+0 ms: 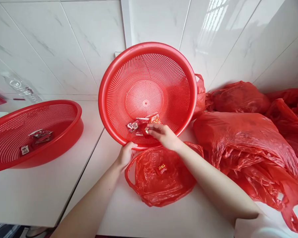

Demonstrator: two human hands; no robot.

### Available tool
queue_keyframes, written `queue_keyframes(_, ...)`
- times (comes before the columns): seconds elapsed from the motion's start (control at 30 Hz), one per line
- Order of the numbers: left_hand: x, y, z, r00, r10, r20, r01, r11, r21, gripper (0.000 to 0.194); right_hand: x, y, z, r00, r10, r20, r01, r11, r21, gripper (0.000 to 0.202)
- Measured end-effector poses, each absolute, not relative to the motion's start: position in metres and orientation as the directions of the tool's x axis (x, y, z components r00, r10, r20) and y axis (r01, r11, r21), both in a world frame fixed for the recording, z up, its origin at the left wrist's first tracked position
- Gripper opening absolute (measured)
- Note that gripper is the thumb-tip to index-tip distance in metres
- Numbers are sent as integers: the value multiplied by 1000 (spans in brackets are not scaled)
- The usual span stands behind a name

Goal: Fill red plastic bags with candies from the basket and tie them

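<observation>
White marbled tiles (76, 43) back the pale surface (124, 215), where a round, perforated red plastic basket (149, 48) tilts toward the person. The left hand (126, 154) grips its rim, apparently steadying it; the right hand's (167, 136) fingers, nearly together, touch glossy red packets (142, 122) inside, their hold unclear to me. A thin red plastic bag (151, 195) gapes below.

Indoor tiled room with work tables; home or shop, we can't tell. We see marble-look wall tiles (44, 43), butted white tabletops (129, 215), red mesh colanders (52, 150) with wrapped snacks (132, 125), carrier bags (243, 132) heaped right, plastic bottle (27, 91) near the left tabletop's back edge.
</observation>
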State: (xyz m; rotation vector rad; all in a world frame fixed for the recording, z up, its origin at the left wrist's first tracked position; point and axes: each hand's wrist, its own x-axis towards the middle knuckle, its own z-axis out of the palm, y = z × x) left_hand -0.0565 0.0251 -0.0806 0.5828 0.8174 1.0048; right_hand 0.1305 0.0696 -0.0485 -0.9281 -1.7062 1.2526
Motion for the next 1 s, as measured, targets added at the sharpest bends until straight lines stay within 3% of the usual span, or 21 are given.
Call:
queue_keyframes(0.03, -57, 26, -81, 301, 899, -319, -503, 434, 747, 41, 131, 72, -47, -367, 926, 88, -54, 73, -996, 24)
queue_keyframes(0.1, -59, 27, -82, 317, 894, -318, -509, 443, 738, 42, 134, 75, -44, -357, 932, -59, -310, -178, -934, 21)
queue_keyframes(0.2, -62, 29, -84, 345, 879, -328, -507, 469, 723, 43, 138, 76, -40, -367, 926, -88, -453, -261, -853, 22)
queue_keyframes(0.6, -65, 33, -85, 262, 932, -252, -490, 353, 797, 43, 140, 72, -37, -425, 905, 7, -394, -178, -902, 33)
queue_keyframes(0.73, -66, 35, -87, 237, 949, -206, -481, 299, 824, 41, 146, 74, -35, -424, 905, 24, -376, -152, -914, 27)
queue_keyframes(0.9, -66, 34, -86, 230, 940, -252, -475, 335, 814, 40, 156, 79, -35, -445, 894, 50, -233, -61, -971, 26)
queue_keyframes(1.0, -66, 34, -86, 234, 939, -252, -479, 337, 811, 39, 159, 81, -33, -360, 933, 18, -151, -39, -988, 29)
